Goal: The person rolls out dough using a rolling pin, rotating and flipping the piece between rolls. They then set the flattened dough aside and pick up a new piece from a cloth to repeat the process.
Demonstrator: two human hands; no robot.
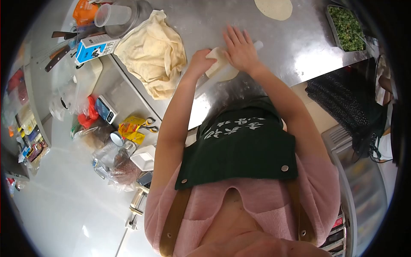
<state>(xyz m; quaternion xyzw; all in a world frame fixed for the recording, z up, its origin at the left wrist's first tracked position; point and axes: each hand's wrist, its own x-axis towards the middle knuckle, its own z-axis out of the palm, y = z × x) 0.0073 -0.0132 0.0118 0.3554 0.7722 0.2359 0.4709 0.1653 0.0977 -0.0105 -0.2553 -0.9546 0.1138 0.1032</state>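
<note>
The left hand pinches the dough, likely soft, best held at its rim; the right hand spreads over a rolling pin.

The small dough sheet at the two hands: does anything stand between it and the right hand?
Yes. The pale rolling pin lies across the dough sheet, under the flat right hand. Nothing visible blocks the left hand, at the sheet's edge.

Dough lay under the rolling pin, a second piece past it. A cloth sat left, then a milk box. Far right, a tray held greens.
</note>
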